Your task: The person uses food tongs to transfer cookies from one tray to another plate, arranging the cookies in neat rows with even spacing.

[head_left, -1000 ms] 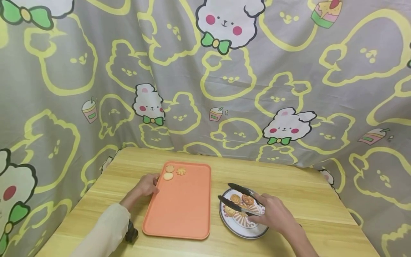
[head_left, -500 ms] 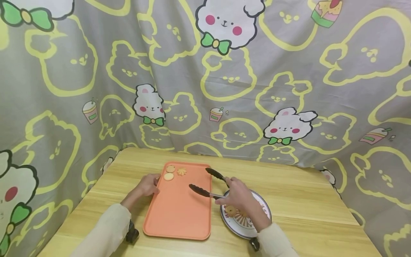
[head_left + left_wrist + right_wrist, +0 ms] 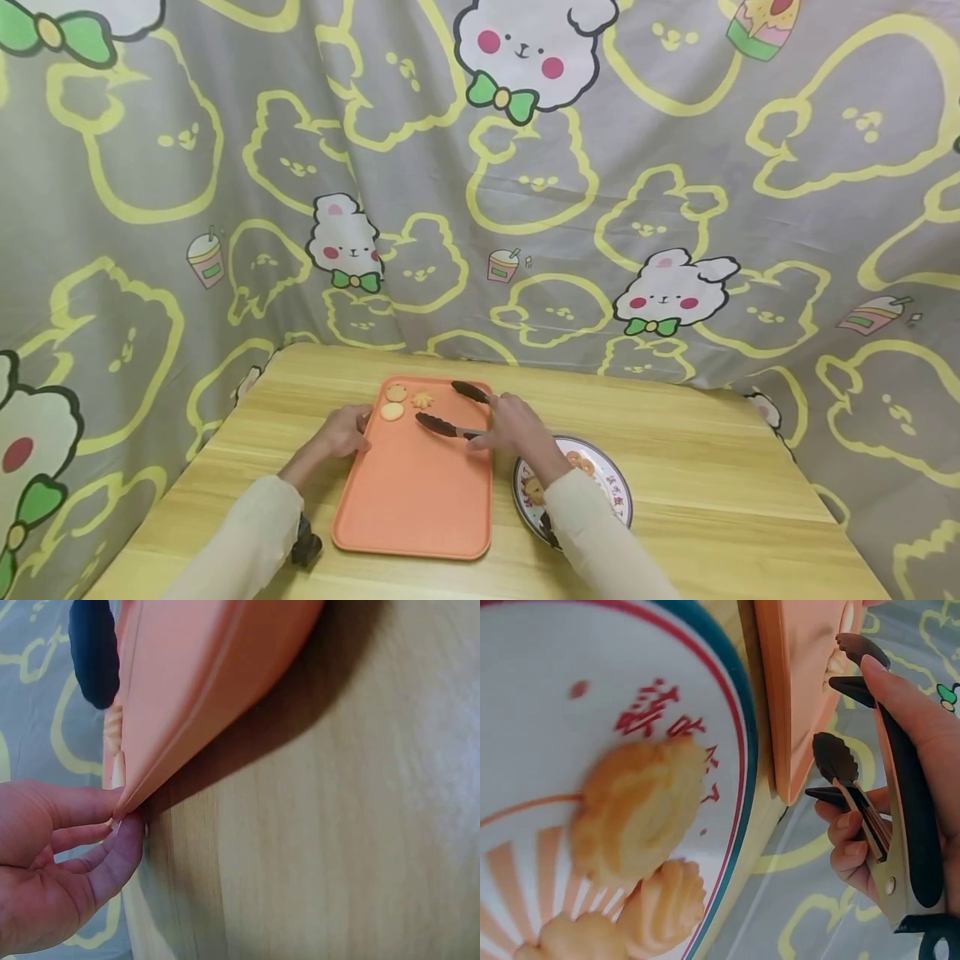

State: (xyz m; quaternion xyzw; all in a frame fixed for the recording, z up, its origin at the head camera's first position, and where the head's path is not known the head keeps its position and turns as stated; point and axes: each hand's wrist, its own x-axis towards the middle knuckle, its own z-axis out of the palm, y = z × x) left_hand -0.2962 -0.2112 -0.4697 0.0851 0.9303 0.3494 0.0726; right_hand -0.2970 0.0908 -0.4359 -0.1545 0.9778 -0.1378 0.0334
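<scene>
My left hand (image 3: pixel 347 431) pinches the left edge of an orange rectangular tray (image 3: pixel 420 492), thumb above and fingers below in the left wrist view. Three cookies lie at the tray's far left corner: a speckled round cookie (image 3: pixel 396 392), a plain round cookie (image 3: pixel 392 412) and a flower-shaped cookie (image 3: pixel 423 401). My right hand (image 3: pixel 517 429) grips metal tongs with black tips (image 3: pixel 437 424) over the tray's far right part. The tongs' arms stand apart, with no cookie visible between them. In the right wrist view, fingers and thumb (image 3: pixel 911 705) curl round the tongs' handles.
Right of the tray stands a white plate (image 3: pixel 613 479) with a dark rim, partly hidden by my right sleeve. Several cookies (image 3: pixel 641 810) lie on it. A wooden table (image 3: pixel 712 467) bears everything, and a patterned curtain (image 3: pixel 420 183) hangs behind and at the sides.
My right hand has carried the tongs from over the plate leftward and away from me to over the tray, near its cookies. The left hand stays at the tray's edge.
</scene>
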